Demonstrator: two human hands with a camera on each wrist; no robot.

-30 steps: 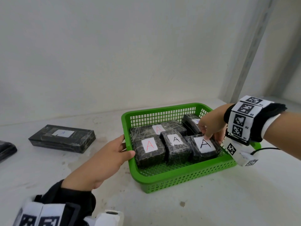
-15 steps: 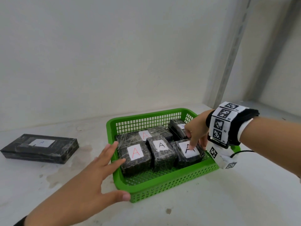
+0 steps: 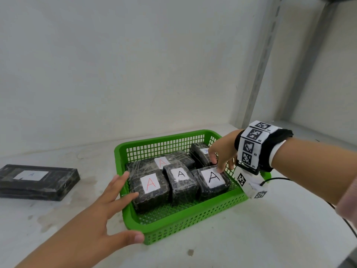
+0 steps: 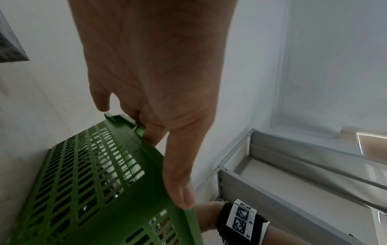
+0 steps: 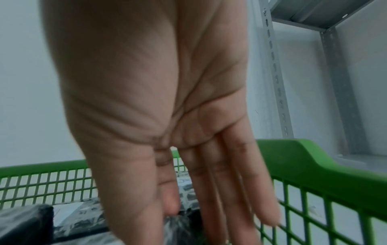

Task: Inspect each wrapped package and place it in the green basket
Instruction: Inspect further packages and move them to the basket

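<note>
The green basket holds several black wrapped packages with white "A" labels. My right hand reaches into its right side, fingers straight, fingertips touching the far edge of the front right package, just in front of the back right package. In the right wrist view the right hand hangs over a package inside the basket. My left hand is spread open at the basket's front left corner. The left hand touches the basket at its rim.
A long flat wrapped package with a blue "A" label lies on the white shelf to the left of the basket. The back wall is close behind, and a grey metal shelf upright stands at the right.
My left hand let go of the basket's left rim and spread open by the front left corner. My right hand stayed at the front right package.
</note>
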